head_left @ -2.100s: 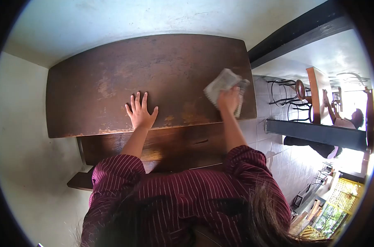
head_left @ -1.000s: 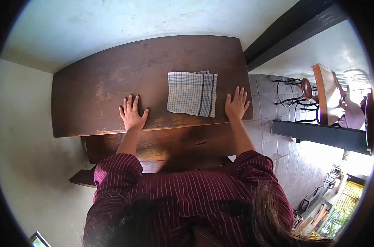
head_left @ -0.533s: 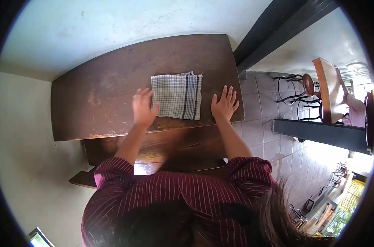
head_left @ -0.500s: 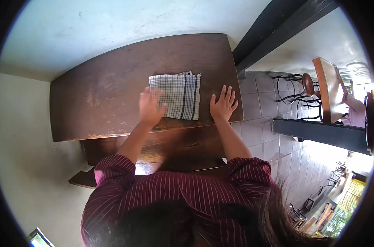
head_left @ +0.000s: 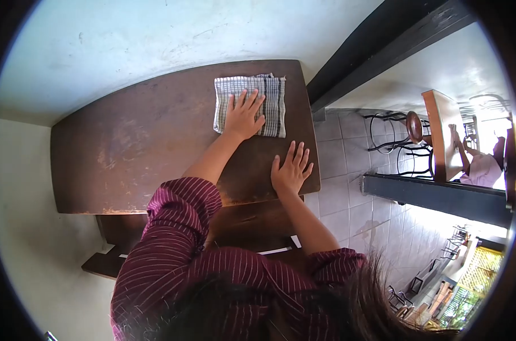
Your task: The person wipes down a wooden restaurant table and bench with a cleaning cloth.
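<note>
A folded checked cloth (head_left: 274, 108), white with dark stripes, lies flat near the far right part of the brown wooden table (head_left: 133, 136). On top of it rests my left hand (head_left: 244, 117), palm down with the fingers spread. The palm covers part of the cloth's lower middle. My right hand (head_left: 291, 170) lies flat on the bare wood near the table's front right corner, fingers apart, touching no cloth. Both forearms reach in from the front edge.
A wall (head_left: 155, 34) borders the table's far side. A dark wooden beam (head_left: 377, 51) stands beyond the right end. On the tiled floor (head_left: 343, 165) to the right are stools (head_left: 414, 127) and another table (head_left: 440, 131), where a person in pink (head_left: 484, 169) sits.
My left hand has moved from the cloth's near left edge onto it. The cloth now lies farther toward the table's far edge. My right hand stays flat on the table.
</note>
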A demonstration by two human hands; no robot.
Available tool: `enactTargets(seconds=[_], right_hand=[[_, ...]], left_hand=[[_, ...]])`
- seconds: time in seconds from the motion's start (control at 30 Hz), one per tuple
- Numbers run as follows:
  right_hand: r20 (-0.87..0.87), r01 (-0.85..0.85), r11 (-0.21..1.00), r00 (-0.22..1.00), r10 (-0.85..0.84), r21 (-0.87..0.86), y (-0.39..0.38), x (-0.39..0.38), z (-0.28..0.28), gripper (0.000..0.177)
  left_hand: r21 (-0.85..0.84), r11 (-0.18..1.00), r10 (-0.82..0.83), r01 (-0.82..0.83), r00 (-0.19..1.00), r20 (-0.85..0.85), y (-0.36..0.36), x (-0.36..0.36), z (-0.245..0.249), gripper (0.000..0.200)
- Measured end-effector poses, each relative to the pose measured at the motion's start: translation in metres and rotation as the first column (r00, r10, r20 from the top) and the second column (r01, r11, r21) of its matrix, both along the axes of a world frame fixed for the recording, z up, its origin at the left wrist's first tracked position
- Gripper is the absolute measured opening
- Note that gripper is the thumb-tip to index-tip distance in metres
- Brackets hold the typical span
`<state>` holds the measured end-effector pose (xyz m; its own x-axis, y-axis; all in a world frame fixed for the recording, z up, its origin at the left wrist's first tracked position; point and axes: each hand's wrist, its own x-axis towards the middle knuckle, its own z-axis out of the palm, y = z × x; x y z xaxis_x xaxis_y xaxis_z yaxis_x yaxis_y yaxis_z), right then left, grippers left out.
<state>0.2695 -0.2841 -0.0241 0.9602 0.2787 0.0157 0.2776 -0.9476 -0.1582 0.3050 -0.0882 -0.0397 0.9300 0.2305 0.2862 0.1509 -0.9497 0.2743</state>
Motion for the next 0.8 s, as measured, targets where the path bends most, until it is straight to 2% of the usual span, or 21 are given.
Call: enactTargets(seconds=[0.07,0.23,0.3,0.33,0.4,0.43,0.5,0.63,0.7,0.8], right_hand=[[-0.009,0.007,1.0,1.0,-0.007,-0.002,0.001,0.0,0.002,0.063],[-0.089,0.012,0.999,0.996,-0.015,-0.037,0.001,-0.001,0.006,0.064],[-0.07,0.013,0.999,0.997,-0.015,-0.035,0.001,-0.001,0.003,0.063],[-0.051,0.012,0.999,0.999,-0.013,-0.031,0.0,0.0,0.002,0.062],[-0.047,0.011,0.999,0.999,-0.013,-0.036,-0.001,0.002,0.003,0.062],[-0.047,0.01,0.999,0.999,-0.011,-0.036,-0.001,0.001,0.003,0.063],[-0.054,0.011,0.999,0.998,-0.013,-0.036,-0.001,0.001,0.003,0.062],[-0.034,0.01,1.0,0.999,-0.011,-0.02,-0.002,0.002,0.002,0.062],[-0.028,0.013,1.0,1.0,-0.014,-0.013,-0.001,0.002,0.002,0.062],[0.003,0.012,1.0,1.0,-0.012,-0.01,0.0,0.002,0.001,0.061]], left_hand=[[-0.022,1.0,-0.004,0.004,1.0,-0.003,0.0,0.02,-0.003,0.056],[0.047,0.996,-0.063,0.075,0.974,-0.219,0.015,0.046,0.005,0.057],[0.09,0.993,-0.039,0.074,0.938,-0.345,0.032,0.054,0.012,0.059],[0.085,0.993,-0.043,0.076,0.938,-0.344,0.042,0.055,0.016,0.059],[0.087,0.996,0.058,-0.031,0.944,-0.326,0.067,0.052,0.015,0.059],[0.083,0.996,0.054,-0.028,0.943,-0.33,0.078,0.05,0.015,0.059],[0.106,0.984,0.176,-0.145,0.897,-0.406,0.101,0.04,0.016,0.06],[0.154,0.956,0.293,-0.25,0.846,-0.446,0.138,-0.003,0.018,0.059],[0.172,0.892,0.451,-0.419,0.799,-0.397,0.164,-0.035,0.01,0.058],[0.185,0.824,0.565,-0.536,0.749,-0.345,0.192,-0.094,0.007,0.058]])
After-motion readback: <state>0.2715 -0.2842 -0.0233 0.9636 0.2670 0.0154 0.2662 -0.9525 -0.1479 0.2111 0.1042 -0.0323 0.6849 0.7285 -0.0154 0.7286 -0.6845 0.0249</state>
